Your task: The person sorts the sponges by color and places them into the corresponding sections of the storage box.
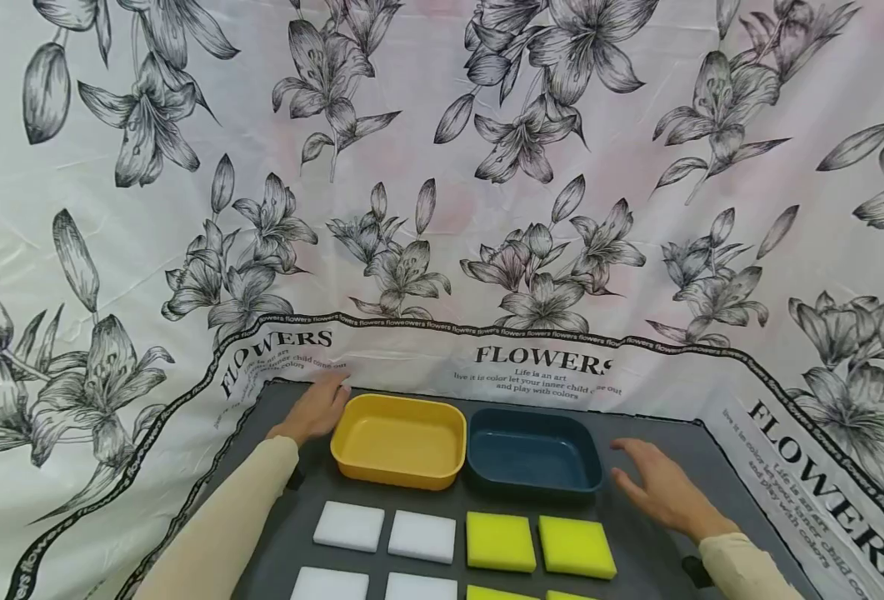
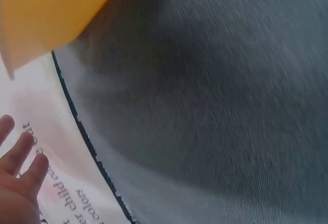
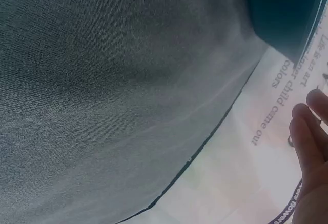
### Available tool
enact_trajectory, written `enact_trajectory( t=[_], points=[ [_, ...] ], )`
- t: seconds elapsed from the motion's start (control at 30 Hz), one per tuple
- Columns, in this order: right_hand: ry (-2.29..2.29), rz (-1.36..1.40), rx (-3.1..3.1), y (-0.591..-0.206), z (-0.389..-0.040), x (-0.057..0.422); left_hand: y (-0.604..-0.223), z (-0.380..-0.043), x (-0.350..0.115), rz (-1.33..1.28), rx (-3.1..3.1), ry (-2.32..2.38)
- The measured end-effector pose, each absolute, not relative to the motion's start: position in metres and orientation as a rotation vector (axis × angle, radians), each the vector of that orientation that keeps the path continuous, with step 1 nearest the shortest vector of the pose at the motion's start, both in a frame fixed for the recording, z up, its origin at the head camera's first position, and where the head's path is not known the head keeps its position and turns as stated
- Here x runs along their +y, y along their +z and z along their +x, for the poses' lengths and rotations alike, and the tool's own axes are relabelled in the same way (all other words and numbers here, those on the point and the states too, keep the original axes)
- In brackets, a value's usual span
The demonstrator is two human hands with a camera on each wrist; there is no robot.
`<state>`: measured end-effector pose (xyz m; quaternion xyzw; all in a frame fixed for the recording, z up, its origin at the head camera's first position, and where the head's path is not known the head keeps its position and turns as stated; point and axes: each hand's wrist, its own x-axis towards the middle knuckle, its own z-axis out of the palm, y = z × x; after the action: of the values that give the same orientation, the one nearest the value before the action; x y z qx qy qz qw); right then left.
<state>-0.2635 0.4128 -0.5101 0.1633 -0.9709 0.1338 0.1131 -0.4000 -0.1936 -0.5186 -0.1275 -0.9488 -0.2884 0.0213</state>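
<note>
My left hand (image 1: 316, 410) is beside the left end of a yellow rectangular tub (image 1: 400, 437), fingers loosely extended. In the left wrist view, the fingers (image 2: 34, 172) are spread and apart from the tub's yellow wall (image 2: 46, 14). To the right of a dark blue tub (image 1: 535, 454), my right hand (image 1: 662, 490) hovers with relaxed fingers and holds nothing. A gap separates it from that tub, and the right wrist view shows the same hand (image 3: 310, 152) below the blue wall (image 3: 284, 14). Both tubs look bare inside and stand side by side.
Nearer than the tubs lie white sponge-like blocks (image 1: 349, 526) on the left and yellow ones (image 1: 500, 542) on the right, in rows cut off by the frame. They rest on a dark grey table (image 1: 636, 558). A flower-printed curtain (image 1: 404, 350) borders the back and sides.
</note>
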Motion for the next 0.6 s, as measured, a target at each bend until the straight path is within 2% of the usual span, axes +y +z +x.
enact_trajectory(
  t=[0.17, 0.33, 0.47, 0.6],
  points=[
    [0.421, 0.548, -2.838, -0.504, -0.255, 0.411, -0.528, -0.408, -0.186, -0.448, -2.94, -0.989],
    [0.558, 0.772, -2.847, -0.502, -0.238, 0.408, -0.535, -0.409, -0.178, -0.445, -2.906, -1.1],
    [0.608, 0.927, -2.901, -0.505, -0.225, 0.403, -0.539, -0.408, -0.172, -0.406, -2.894, -1.188],
    [0.652, 0.965, -2.989, -0.508, -0.219, 0.396, -0.547, -0.409, -0.167, -0.345, -2.878, -1.262]
  ],
)
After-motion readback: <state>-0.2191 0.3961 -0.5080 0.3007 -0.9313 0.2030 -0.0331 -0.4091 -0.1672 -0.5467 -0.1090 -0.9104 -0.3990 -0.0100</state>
